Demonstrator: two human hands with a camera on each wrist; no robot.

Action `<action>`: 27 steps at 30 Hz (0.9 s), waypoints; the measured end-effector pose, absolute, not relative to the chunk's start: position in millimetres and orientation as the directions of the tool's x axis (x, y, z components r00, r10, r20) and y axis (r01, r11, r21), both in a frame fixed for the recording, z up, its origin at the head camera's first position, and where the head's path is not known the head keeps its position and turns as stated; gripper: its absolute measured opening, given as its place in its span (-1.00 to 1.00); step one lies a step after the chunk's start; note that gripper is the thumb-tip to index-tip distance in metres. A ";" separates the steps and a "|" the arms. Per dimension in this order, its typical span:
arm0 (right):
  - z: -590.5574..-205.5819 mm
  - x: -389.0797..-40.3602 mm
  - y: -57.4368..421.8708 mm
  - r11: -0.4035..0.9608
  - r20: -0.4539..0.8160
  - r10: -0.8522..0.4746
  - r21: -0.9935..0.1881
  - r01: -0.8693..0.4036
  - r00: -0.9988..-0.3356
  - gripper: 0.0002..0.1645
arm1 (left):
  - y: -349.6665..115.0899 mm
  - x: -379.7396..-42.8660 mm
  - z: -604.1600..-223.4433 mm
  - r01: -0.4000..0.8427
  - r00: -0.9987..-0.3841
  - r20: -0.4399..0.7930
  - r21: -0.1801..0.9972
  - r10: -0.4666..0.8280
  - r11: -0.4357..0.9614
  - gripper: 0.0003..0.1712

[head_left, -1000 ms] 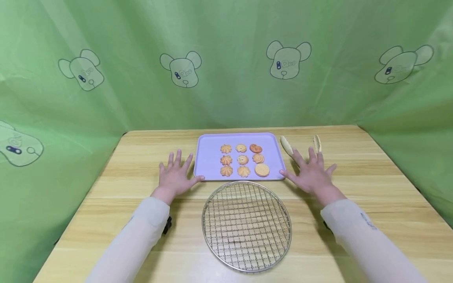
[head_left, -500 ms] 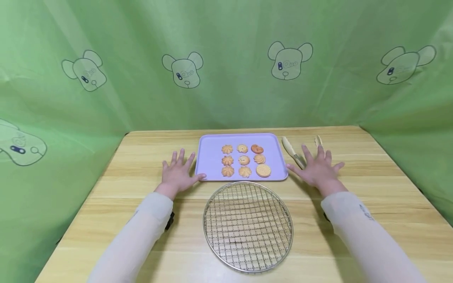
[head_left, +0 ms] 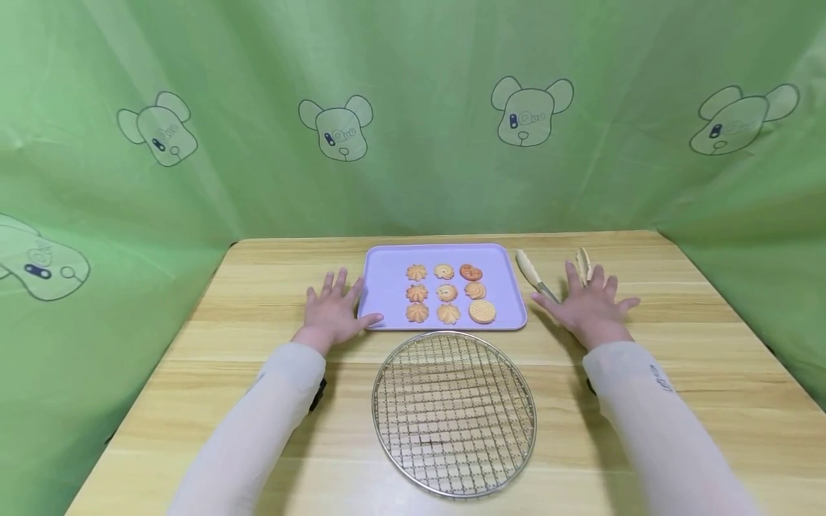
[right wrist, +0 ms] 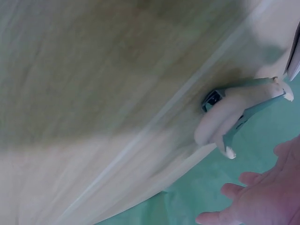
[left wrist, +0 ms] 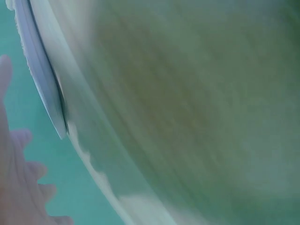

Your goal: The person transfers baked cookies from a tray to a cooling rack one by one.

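Note:
A pale purple tray (head_left: 387,287) lies at the back of the table, bearing several cookies (head_left: 448,292) in rows. Beside its left edge is my left hand (head_left: 330,315), fingers spread and holding nothing; the thumb overlaps the tray's front left corner in the head view. In the left wrist view a gap shows between that hand (left wrist: 21,187) and the tray (left wrist: 43,79). My right hand (head_left: 590,312), also spread and holding nothing, hovers over tongs (head_left: 528,268) and hides their middle. The right wrist view shows the tongs (right wrist: 234,108) apart from the fingers (right wrist: 232,190).
A round wire rack (head_left: 454,416) lies in front of the tray, between my forearms. Everything stands on a wooden table (head_left: 258,301). Green curtains (head_left: 426,186) with bear-head prints hang behind and at both sides.
Both hands have shifted slightly to the right, fingers still spread. The right hand has moved off the tray's front right corner. Tray, cookies, rack and tongs keep their places on the table.

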State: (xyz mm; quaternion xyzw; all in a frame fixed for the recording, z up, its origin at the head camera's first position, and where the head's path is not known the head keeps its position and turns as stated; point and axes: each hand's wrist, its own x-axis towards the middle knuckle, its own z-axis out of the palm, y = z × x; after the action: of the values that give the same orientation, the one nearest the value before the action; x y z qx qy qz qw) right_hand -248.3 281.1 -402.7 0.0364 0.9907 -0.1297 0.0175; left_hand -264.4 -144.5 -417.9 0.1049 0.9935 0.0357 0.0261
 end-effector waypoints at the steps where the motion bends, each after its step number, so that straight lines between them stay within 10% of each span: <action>1: -402.9 -248.2 282.1 0.963 -0.046 0.071 -0.258 0.080 -0.996 0.32 | -143.8 -264.9 -417.9 0.212 -0.975 -0.046 0.076 0.216 0.974 0.04; 27: -409.5 -247.2 288.5 0.945 -0.056 0.121 -0.299 0.133 -0.991 0.43 | -143.0 -269.4 -424.3 0.307 -0.939 -0.129 0.106 0.319 0.946 0.05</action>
State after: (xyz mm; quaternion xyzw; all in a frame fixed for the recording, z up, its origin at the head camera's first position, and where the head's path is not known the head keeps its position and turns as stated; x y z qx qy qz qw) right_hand -247.2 288.5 -409.5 0.0643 0.9860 -0.1527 0.0187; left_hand -269.4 -143.0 -424.3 0.1590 0.9837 0.0422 0.0723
